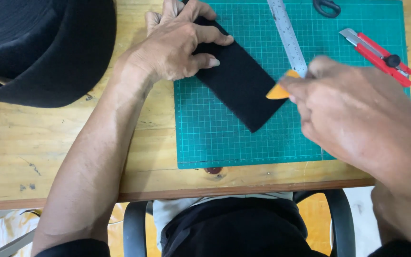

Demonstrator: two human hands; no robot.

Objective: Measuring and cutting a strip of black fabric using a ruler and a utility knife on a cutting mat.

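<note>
A black rectangular strip of fabric (241, 81) lies at a slant on a green cutting mat (243, 138). My left hand (177, 43) presses flat on the strip's upper left end, fingers spread. My right hand (353, 112) pinches a small orange piece of chalk (278, 90), whose tip touches the strip's right edge. The hand is slightly blurred.
A steel ruler (288, 35) lies on the mat above my right hand. A red utility knife (376, 54) sits at the mat's right edge; black scissor handles (327, 7) show at the top. A bulky black fabric roll (44, 47) fills the left of the wooden table (34, 147).
</note>
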